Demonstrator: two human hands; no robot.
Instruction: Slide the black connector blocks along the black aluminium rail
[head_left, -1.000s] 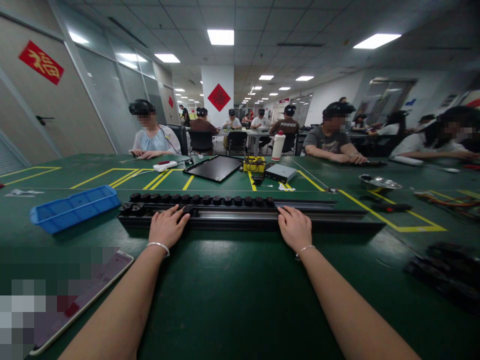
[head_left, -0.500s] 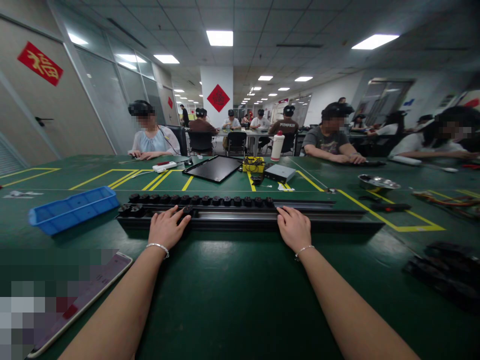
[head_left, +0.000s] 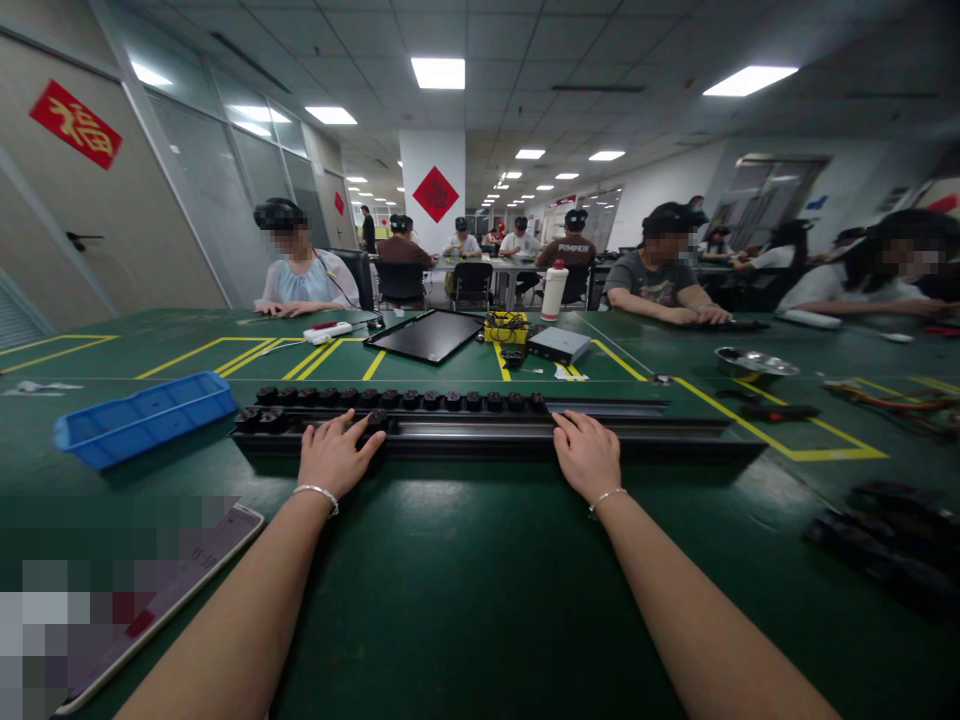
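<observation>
Across the green table lies a long black rail [head_left: 465,443] with a shiny channel. My left hand [head_left: 332,458] rests on its left part, fingers spread over several small black knob-like pieces; the thumb touches one black piece [head_left: 377,421] in the channel. Two more pieces [head_left: 271,420] sit at the rail's left end, and whatever lies under the palm is hidden. Farther right, my right hand [head_left: 589,456] lies on the rail with its fingers stretched out and nothing visible in them. Behind runs a second black rail [head_left: 630,408], lined with a row of similar pieces [head_left: 431,400].
A blue bin [head_left: 146,420] stands left, with a phone [head_left: 187,580] nearer me. Beyond the rails are a black panel [head_left: 424,336], a grey box [head_left: 560,344] and a bottle [head_left: 554,292]. Right are a metal bowl [head_left: 756,362] and dark parts [head_left: 885,545]. Co-workers sit around.
</observation>
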